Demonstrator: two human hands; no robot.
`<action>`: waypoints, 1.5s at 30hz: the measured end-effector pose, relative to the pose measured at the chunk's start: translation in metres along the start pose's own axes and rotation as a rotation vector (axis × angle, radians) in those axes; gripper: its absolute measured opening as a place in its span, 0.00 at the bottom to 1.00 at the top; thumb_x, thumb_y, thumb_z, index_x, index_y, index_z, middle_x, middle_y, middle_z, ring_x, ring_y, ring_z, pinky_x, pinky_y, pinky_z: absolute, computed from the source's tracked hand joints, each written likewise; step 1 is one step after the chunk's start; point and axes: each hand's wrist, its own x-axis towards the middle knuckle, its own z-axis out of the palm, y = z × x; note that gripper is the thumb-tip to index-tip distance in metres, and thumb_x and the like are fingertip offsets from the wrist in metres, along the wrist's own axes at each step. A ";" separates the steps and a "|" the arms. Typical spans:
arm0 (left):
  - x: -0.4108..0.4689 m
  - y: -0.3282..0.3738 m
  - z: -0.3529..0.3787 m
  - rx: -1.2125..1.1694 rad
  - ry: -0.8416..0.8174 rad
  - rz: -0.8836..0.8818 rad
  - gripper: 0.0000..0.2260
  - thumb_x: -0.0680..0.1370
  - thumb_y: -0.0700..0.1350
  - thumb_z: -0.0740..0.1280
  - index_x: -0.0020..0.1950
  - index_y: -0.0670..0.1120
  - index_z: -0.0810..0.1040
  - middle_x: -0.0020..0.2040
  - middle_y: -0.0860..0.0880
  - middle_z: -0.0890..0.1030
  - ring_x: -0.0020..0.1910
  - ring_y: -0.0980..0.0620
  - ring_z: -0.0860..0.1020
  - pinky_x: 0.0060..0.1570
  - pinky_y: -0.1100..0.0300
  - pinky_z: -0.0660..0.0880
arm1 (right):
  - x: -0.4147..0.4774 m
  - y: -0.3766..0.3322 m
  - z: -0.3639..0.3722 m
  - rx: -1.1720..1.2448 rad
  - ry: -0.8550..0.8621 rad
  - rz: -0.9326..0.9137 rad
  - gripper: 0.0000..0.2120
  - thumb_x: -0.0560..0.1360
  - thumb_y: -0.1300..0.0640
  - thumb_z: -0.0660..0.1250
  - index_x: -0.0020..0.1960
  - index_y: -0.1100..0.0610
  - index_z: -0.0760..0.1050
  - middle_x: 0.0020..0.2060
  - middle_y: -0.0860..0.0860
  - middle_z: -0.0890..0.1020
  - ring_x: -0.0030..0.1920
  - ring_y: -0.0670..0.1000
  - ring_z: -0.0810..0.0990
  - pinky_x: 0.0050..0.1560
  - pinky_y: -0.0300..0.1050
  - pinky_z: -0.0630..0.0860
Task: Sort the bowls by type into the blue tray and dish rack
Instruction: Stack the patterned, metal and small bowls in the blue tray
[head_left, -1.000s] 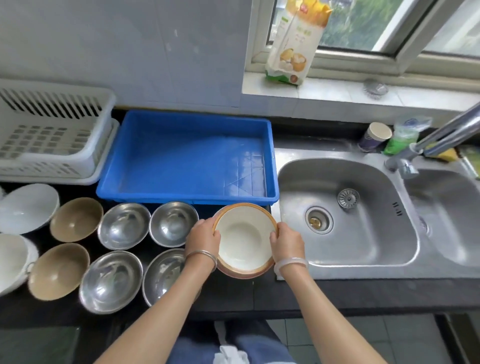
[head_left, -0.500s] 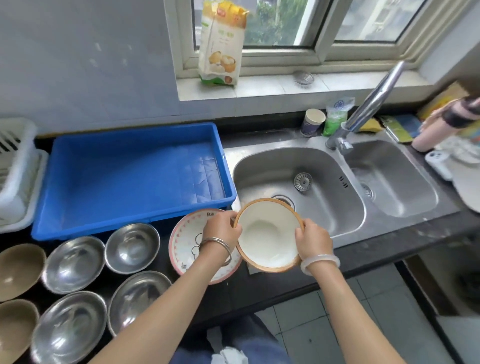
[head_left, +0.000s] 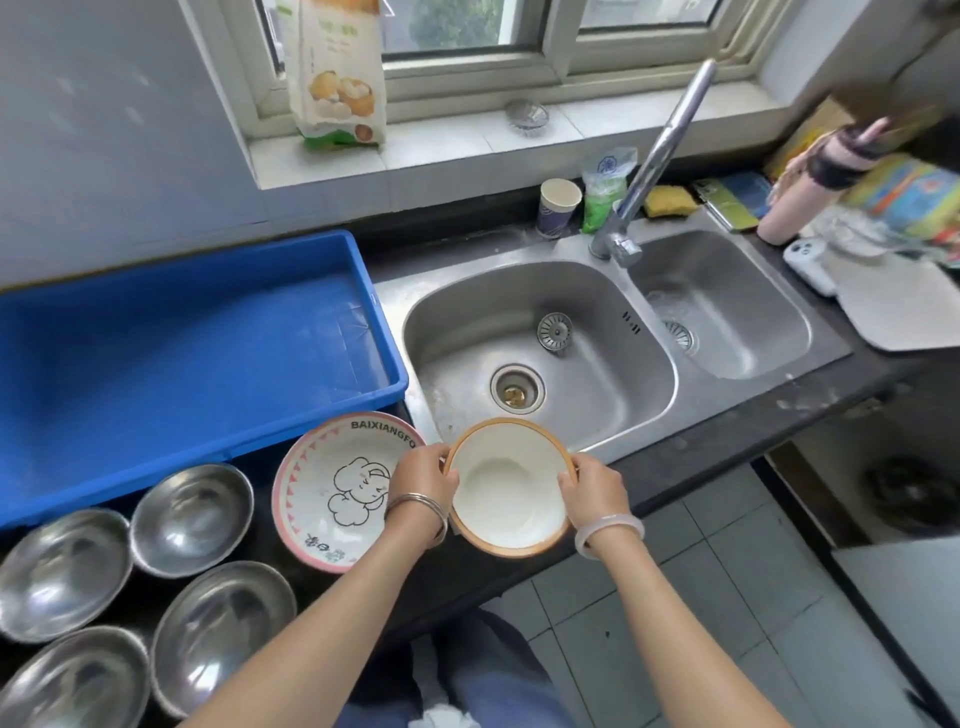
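Both my hands hold a white bowl with an orange-brown rim (head_left: 511, 486) over the counter's front edge by the sink. My left hand (head_left: 422, 475) grips its left rim and my right hand (head_left: 592, 491) grips its right rim. A pink-rimmed bowl with a cartoon elephant (head_left: 332, 488) sits on the counter just left of it. Several steel bowls (head_left: 189, 519) stand at the lower left. The blue tray (head_left: 171, 353) lies behind them with nothing in it. The dish rack is out of view.
A double steel sink (head_left: 540, 343) with a tall faucet (head_left: 652, 161) lies to the right of the tray. A paper cup (head_left: 558, 208), sponge (head_left: 670, 201), pink bottle (head_left: 808, 187) and cutting board (head_left: 898, 306) crowd the far right counter. A flour bag (head_left: 337, 73) stands on the windowsill.
My view swung right, so the dish rack and brown bowls left the frame. The orange-rimmed bowl came off the pink-rimmed bowl beneath it and shifted right, still held by both hands.
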 end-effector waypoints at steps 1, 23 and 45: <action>0.001 -0.001 0.000 0.001 0.001 -0.003 0.08 0.74 0.41 0.66 0.51 0.46 0.81 0.45 0.46 0.84 0.42 0.47 0.79 0.42 0.60 0.74 | 0.000 0.000 0.002 0.015 -0.003 -0.002 0.09 0.77 0.59 0.59 0.52 0.61 0.76 0.45 0.57 0.82 0.45 0.59 0.79 0.42 0.46 0.74; -0.018 -0.070 -0.054 -0.048 0.354 -0.193 0.17 0.74 0.42 0.67 0.63 0.47 0.75 0.66 0.43 0.71 0.66 0.42 0.68 0.67 0.51 0.63 | 0.006 -0.071 0.019 -0.113 -0.048 -0.527 0.17 0.79 0.51 0.56 0.67 0.53 0.69 0.62 0.50 0.77 0.63 0.51 0.73 0.60 0.46 0.69; -0.021 -0.118 -0.082 -0.283 0.253 -0.468 0.14 0.75 0.34 0.55 0.52 0.48 0.74 0.47 0.47 0.79 0.44 0.47 0.76 0.44 0.54 0.75 | 0.037 -0.153 0.064 -0.395 -0.317 -0.691 0.09 0.76 0.56 0.61 0.51 0.54 0.79 0.42 0.53 0.83 0.38 0.54 0.77 0.36 0.41 0.70</action>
